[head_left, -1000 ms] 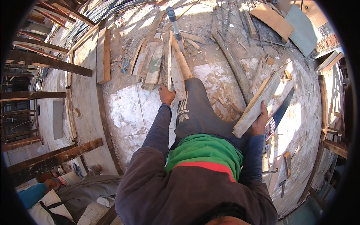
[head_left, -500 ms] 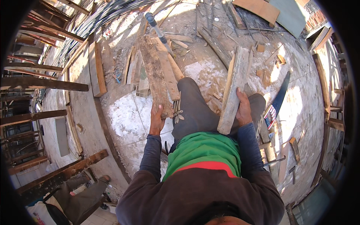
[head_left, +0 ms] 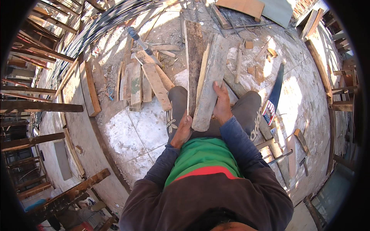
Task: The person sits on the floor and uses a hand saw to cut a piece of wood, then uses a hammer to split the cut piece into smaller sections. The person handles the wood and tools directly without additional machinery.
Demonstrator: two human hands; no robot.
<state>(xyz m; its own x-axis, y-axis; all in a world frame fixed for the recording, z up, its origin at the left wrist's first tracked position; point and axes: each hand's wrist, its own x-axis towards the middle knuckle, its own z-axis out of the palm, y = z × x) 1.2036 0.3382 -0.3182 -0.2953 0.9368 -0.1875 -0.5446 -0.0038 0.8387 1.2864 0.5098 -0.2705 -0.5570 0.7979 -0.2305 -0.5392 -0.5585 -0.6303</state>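
Note:
My left hand (head_left: 183, 131) is closed round the near end of a rough brown wooden board (head_left: 195, 54), which stands up in front of my lap. Against it on the right is a grey plank (head_left: 213, 77), gripped along its right edge by my right hand (head_left: 222, 103). A paler wooden strip (head_left: 203, 73) shows between the two; whether it is fixed to the plank I cannot tell. Left of my knee, a short board (head_left: 157, 85) rests on a pile of offcuts (head_left: 135, 86). A handsaw (head_left: 276, 90) lies beyond my right knee.
A hammer (head_left: 304, 166) and a wood block (head_left: 301, 141) lie on the dusty floor at right. A grey pipe with a dark end (head_left: 139, 39) leans across wood scraps ahead. Long metal rods (head_left: 96, 34) run along the far left, near a thick timber (head_left: 90, 88).
The brown board has swung right and now sits beside the grey plank, which moved left. Both hands have come closer together. The short board stayed behind on the pile.

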